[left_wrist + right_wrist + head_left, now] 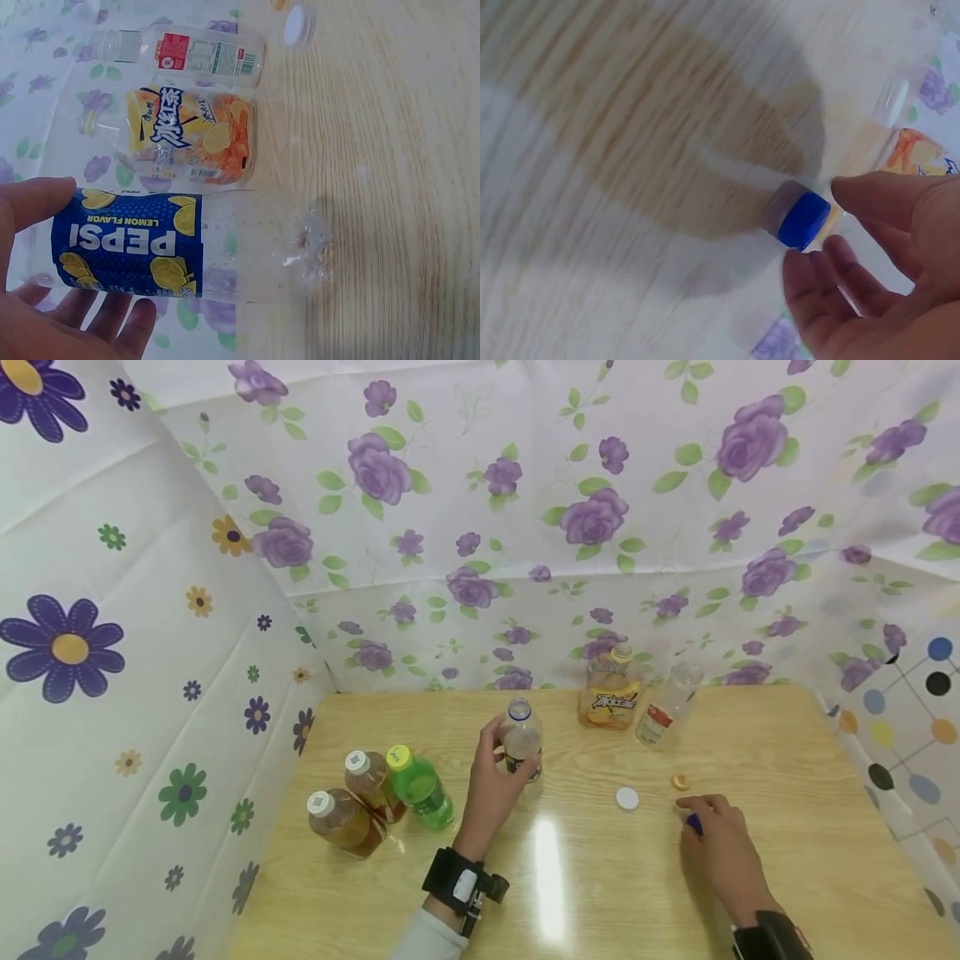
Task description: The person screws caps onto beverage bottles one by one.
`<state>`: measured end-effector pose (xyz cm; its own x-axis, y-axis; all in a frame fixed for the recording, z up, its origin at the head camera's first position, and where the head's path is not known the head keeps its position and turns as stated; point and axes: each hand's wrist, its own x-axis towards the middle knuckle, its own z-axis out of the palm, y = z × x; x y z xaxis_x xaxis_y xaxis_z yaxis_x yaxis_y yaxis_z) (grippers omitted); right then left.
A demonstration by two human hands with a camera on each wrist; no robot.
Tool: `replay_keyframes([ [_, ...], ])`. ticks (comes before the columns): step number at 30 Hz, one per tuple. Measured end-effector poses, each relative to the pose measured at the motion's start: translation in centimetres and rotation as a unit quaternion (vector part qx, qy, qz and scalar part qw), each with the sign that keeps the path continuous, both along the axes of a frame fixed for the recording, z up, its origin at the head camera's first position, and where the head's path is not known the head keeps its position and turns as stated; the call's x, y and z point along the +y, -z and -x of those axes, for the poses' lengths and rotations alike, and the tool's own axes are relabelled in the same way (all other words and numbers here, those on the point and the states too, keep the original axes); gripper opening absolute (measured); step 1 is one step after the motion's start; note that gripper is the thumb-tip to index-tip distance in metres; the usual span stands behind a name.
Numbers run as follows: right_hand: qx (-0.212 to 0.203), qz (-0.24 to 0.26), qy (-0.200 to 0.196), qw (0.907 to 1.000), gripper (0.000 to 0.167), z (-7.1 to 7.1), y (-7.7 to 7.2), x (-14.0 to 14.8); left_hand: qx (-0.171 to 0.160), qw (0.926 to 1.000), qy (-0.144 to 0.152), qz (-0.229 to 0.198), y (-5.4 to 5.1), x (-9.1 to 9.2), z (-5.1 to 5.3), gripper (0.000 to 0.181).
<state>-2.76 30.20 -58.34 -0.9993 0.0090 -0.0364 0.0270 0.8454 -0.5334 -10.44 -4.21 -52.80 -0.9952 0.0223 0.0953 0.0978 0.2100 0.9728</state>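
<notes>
My left hand (498, 777) is around a clear, uncapped Pepsi bottle (522, 737) standing upright on the table, thumb on one side and fingers on the other. Its blue lemon-flavor label (127, 241) faces the left wrist view. At the right, my right hand (720, 847) is low over the table beside a blue bottle cap (805, 220). Thumb and fingers stand spread around that cap, which appears to rest on the tabletop. Near it lie a white cap (627, 798) and a small orange-yellow cap (680, 782).
An uncapped iced tea bottle (610, 693) and a clear bottle with a red-and-white label (663, 714) stand at the back. On the left are a green bottle (424, 789) and two white-capped brown drink bottles, one behind (375, 787), one in front (348, 825). Flowered sheets (450, 527) hang around the table.
</notes>
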Motion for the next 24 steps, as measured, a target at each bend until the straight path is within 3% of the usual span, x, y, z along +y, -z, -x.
replay_keyframes([
  [9, -0.022, 0.007, 0.0, 0.9997, 0.028, 0.1, 0.1, 0.2, 0.001, 0.9999, 0.011, 0.001, 0.1, 0.2, -0.5, 0.078],
  [16, -0.054, 0.023, 0.019, 0.9981, 0.033, 0.2, 0.0, -0.3, -0.001, 0.9994, 0.034, 0.007, 0.7, 0.2, -1.9, 0.08],
  [24, -0.011, 0.053, 0.008, 0.9985, 0.035, -0.1, -0.2, -1.2, 0.02, 0.9953, 0.09, 0.029, 2.3, 0.0, -3.8, 0.079],
])
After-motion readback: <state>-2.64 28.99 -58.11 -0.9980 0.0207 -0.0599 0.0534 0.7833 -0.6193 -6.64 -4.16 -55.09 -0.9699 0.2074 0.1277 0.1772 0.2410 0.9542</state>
